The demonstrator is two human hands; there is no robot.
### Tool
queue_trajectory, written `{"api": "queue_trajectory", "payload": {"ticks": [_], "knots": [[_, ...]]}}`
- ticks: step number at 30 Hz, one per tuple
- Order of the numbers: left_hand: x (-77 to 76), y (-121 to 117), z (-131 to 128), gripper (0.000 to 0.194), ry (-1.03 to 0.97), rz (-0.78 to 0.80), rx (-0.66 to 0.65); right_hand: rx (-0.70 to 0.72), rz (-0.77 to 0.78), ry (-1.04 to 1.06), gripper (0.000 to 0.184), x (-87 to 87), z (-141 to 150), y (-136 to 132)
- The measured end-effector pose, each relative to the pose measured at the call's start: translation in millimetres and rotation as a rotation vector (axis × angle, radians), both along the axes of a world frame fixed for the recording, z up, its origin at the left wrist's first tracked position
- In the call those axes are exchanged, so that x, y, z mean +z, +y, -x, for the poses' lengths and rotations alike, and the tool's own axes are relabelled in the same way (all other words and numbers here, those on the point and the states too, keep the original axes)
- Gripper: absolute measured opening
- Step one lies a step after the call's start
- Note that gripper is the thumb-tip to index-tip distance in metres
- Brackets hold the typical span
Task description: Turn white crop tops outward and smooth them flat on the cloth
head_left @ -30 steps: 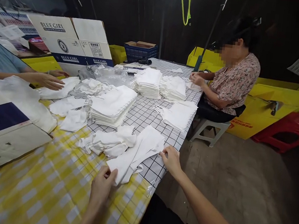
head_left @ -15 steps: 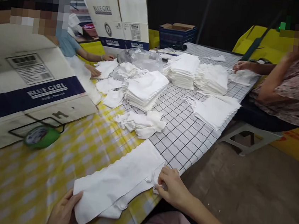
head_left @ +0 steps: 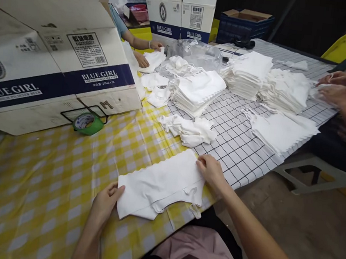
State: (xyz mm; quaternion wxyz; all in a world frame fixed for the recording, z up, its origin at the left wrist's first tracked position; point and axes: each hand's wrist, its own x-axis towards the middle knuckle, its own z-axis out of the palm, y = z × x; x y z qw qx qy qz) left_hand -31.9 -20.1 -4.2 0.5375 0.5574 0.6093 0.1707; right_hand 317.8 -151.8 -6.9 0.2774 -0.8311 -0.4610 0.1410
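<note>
A white camisole (head_left: pixel 158 181) with a scalloped hem and thin straps lies folded over on the yellow checked tablecloth, close in front of me. My left hand (head_left: pixel 106 198) pinches its left edge between thumb and fingers. At the far right corner, by the scalloped hem, my right hand (head_left: pixel 211 170) has the cloth between its fingertips. The straps hang loose at the near right side, below my right hand. A crumpled white garment (head_left: pixel 188 130) rests just beyond the camisole.
Stacks of white garments (head_left: pixel 197 91) stand farther back. A BLUE GIRL carton (head_left: pixel 58 72) is at left, with a green tape roll (head_left: pixel 87 123) before it. One co-worker's hands (head_left: pixel 143 58) handle white cloth at the far left; another's hands (head_left: pixel 334 89) do so at right.
My right hand has shifted from the camisole's strap side to its far right corner. The straps now hang free. My left hand keeps the left edge. My view has turned left.
</note>
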Motion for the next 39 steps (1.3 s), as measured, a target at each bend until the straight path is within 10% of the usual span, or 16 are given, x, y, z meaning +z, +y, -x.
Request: {"api": "queue_trajectory", "payload": {"ticks": [10, 17, 21, 30, 39], "knots": [[0.6, 4, -13, 0.049, 0.069, -0.121, -0.005, 0.08, -0.015, 0.068, 0.007, 1.1, 11, 26], [71.6, 25, -21, 0.029, -0.496, -0.505, 0.297, 0.183, -0.458, 0.344, 0.017, 85.6, -5, 35], [101.8, 21, 1, 0.013, -0.593, -0.632, 0.133, 0.37, -0.479, 0.507, 0.02, 117.7, -13, 26], [10.7, -22, 65, 0.017, 0.016, -0.287, -0.414, 0.665, 0.093, 0.419, 0.009, 41.0, -15, -14], [11.6, -27, 52, 0.025, 0.199, -0.328, -0.25, 0.694, 0.256, 0.505, 0.016, 42.2, -18, -20]]}}
